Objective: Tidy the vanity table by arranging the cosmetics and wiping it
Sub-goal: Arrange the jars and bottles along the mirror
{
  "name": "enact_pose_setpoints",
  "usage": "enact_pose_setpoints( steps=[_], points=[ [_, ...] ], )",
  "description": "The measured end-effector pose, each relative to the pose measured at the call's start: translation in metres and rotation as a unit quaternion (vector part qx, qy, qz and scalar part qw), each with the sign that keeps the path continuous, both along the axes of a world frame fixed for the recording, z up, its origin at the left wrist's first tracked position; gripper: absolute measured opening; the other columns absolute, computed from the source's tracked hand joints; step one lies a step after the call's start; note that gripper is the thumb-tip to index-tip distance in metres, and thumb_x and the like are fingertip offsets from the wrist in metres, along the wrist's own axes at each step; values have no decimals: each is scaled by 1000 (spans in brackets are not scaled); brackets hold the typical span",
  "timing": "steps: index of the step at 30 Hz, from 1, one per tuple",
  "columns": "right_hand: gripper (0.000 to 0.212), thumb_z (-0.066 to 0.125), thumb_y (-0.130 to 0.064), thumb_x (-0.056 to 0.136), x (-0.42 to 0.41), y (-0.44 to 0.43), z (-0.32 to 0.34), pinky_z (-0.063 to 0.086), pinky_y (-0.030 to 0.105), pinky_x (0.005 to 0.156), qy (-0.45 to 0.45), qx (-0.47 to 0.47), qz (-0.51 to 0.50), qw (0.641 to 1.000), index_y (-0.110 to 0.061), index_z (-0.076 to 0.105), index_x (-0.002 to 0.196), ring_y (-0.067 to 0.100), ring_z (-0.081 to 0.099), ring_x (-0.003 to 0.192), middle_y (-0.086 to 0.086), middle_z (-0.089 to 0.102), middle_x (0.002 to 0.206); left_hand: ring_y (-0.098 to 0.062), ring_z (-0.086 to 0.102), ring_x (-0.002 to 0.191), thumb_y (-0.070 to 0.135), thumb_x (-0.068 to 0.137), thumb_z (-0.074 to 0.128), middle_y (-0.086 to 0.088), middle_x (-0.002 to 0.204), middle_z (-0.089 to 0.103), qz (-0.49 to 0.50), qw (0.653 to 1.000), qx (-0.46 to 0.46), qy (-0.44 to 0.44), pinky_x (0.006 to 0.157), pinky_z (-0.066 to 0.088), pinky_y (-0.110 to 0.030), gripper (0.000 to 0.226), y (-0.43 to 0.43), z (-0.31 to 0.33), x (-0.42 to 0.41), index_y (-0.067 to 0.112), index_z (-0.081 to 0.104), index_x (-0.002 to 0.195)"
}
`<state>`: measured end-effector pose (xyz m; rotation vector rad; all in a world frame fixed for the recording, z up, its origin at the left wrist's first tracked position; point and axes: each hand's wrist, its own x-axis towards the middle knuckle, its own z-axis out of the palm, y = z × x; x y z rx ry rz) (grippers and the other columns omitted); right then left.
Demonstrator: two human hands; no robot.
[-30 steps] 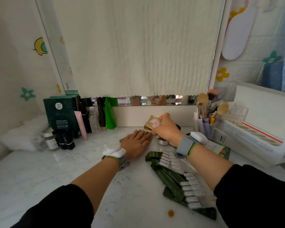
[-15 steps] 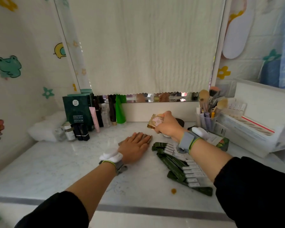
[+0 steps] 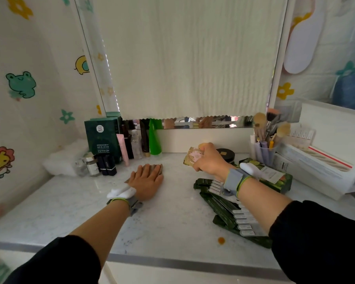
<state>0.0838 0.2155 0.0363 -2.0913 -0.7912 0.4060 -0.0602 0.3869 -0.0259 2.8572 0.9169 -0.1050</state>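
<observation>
Compact (image 3: 192, 158) in curled right hand (image 3: 211, 161)

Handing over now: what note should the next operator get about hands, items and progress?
Left hand: flat, pressing a brownish item on the marble table; what it is, unclear.
Right hand: grips the gold compact, by the black round case.
Done: bottles stand in a row back left.
To do: set the compact down, gather the green sachets, wipe the orange spot.
</observation>
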Motion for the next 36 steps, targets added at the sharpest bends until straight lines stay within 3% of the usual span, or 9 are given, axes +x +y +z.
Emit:
enact_pose_setpoints(
  steps=[6, 13, 17, 20, 24, 31, 36],
  points=[
    [69, 68, 4, 73, 17, 12, -3, 50, 38, 87, 1, 2, -10, 1000, -6, 32, 131, 23, 47, 104, 11, 43, 122, -23, -8, 149, 51, 101, 13, -4, 162, -7, -30, 999, 4, -16, 120, -2, -39, 60, -8, -6, 64, 28, -4, 153],
    [60, 68, 3, 72, 34, 17, -7, 42, 27, 68, -4, 18, -27, 999, -5, 36, 123, 23, 47, 101, 13, 46, 120, -21, -7, 149, 47, 102, 13, -4, 162, -7, -51, 999, 2, -12, 119, -2, -39, 60, -5, -1, 116, 23, -3, 153],
    [63, 70, 4, 72, 39, 16, -8, 41, 27, 76, -7, 24, -30, 999, -4, 36, 125, 21, 46, 102, 13, 47, 122, -20, -11, 148, 43, 103, 12, -2, 161, -10, -124, 992, 29, 10, 120, -2, -38, 55, -9, -1, 127, 25, -1, 153],
    [67, 69, 5, 73, 32, 16, -9, 41, 27, 79, 7, 26, -22, 999, -3, 34, 129, 20, 44, 105, 11, 45, 123, -24, -9, 149, 42, 103, 13, -1, 162, -5, -181, 981, 66, 23, 121, 3, -43, 52, -11, -6, 120, 30, 6, 153],
    [71, 69, 4, 72, 16, 14, -7, 45, 30, 87, 4, 21, -15, 1000, -4, 33, 133, 25, 46, 115, 12, 43, 127, -27, -7, 149, 41, 103, 14, -1, 162, -2, -177, 981, 66, 31, 121, 4, -44, 50, -15, -7, 98, 31, 12, 153],
    [64, 66, 3, 76, -12, 6, 1, 41, 27, 70, 17, 1, 5, 1000, -2, 32, 130, 21, 44, 100, 9, 41, 110, -21, -10, 149, 41, 104, 12, 1, 161, -9, -137, 990, 10, 16, 121, 1, -41, 51, -32, -5, 37, 33, -2, 152],
    [65, 66, 3, 75, -29, 10, 2, 39, 29, 73, 21, -4, 0, 1000, -2, 32, 131, 21, 42, 101, 9, 41, 112, -24, -3, 149, 45, 97, 0, -1, 162, 0, -222, 974, 52, 8, 121, 5, -47, 60, -47, -6, -2, 24, 5, 154]
  ],
)
